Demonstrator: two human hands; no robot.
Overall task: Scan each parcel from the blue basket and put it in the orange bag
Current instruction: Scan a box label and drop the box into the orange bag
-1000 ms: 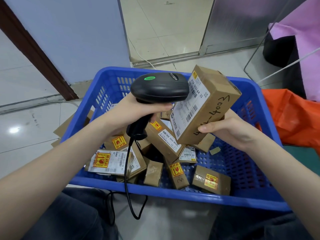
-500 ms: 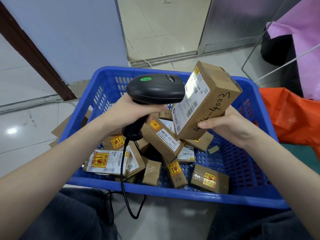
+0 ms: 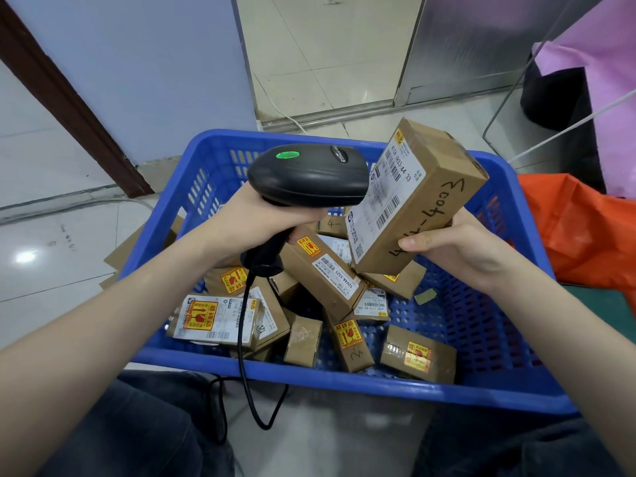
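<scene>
1. Cardboard parcel (image 3: 418, 197) tilts above the blue basket (image 3: 347, 382), our right hand (image 3: 457, 249) gripping its lower end.
2. Our left hand (image 3: 254, 225) wraps the black scanner (image 3: 309, 175) handle; its nose sits just beside the parcel's white label.
3. Loose parcels (image 3: 275, 304) crowd the basket's left and middle; bare floor shows at right.
4. We see the orange bag (image 3: 581, 232) beyond the basket's right rim.
</scene>
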